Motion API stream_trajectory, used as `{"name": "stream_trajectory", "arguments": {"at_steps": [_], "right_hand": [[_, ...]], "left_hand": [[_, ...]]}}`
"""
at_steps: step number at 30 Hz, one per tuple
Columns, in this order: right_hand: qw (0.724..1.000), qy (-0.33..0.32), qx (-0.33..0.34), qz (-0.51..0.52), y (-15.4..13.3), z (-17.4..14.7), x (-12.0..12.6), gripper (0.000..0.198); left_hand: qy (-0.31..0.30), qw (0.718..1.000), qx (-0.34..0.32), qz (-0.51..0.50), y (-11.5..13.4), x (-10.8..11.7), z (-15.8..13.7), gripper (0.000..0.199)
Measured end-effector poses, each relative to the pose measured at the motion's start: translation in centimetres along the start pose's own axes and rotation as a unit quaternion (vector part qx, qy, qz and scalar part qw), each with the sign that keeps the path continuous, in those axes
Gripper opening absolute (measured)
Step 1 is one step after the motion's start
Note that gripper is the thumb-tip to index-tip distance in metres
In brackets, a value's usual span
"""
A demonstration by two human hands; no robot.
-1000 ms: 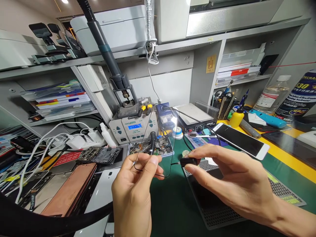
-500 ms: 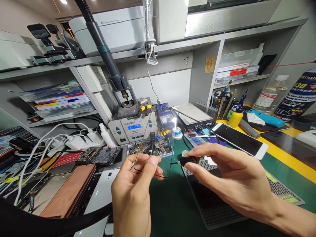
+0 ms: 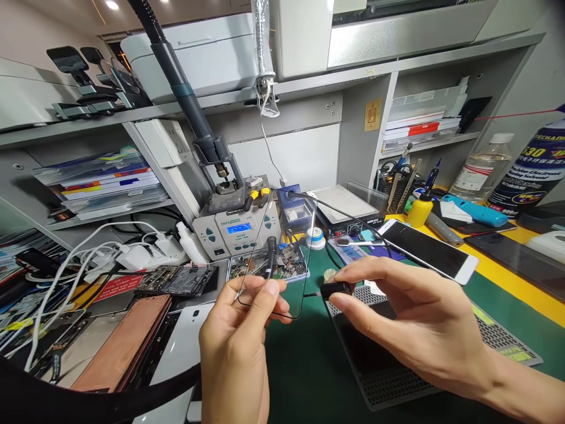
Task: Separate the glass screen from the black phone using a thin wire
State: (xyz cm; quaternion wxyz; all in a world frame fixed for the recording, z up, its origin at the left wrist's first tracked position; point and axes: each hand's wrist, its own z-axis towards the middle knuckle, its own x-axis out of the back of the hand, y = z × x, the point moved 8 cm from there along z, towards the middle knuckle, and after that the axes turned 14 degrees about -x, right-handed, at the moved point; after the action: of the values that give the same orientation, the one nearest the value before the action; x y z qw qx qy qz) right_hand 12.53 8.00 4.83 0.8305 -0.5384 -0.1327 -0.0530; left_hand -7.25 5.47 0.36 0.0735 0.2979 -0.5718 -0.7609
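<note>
My left hand (image 3: pixel 251 330) pinches the lower edge of a clear, thin glass panel (image 3: pixel 286 265) with a thin black border, which stands tilted upright. Between thumb and fingers of my right hand (image 3: pixel 410 318) is a small black brush cap (image 3: pixel 335 290), its thin dark tip pointing left. That tip is close to the panel's right edge; I cannot tell whether it touches. Under my right hand lies a dark phone-shaped thing on a grey perforated mat (image 3: pixel 498 341), partly hidden by the hand.
A soldering station (image 3: pixel 238 229) stands behind, beside a tray of small parts (image 3: pixel 291 259). A white phone (image 3: pixel 432 250) and a yellow bottle (image 3: pixel 419 212) sit at the right. Stacked phone parts (image 3: pixel 123 341) and white cables crowd the left. A black cable arcs near my right hand.
The view has shifted very slightly. Both hands keep their hold, and the brush cap has barely moved beside the glass panel.
</note>
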Motion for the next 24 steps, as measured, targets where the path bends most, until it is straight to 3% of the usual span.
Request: {"name": "stream_trajectory", "arguments": {"at_steps": [24], "right_hand": [[0.998, 0.006, -0.044, 0.045, 0.22, 0.38, 0.28, 0.016]], "left_hand": [[-0.005, 0.998, 0.047, -0.048, -0.76, -0.11, 0.23, 0.025]]}}
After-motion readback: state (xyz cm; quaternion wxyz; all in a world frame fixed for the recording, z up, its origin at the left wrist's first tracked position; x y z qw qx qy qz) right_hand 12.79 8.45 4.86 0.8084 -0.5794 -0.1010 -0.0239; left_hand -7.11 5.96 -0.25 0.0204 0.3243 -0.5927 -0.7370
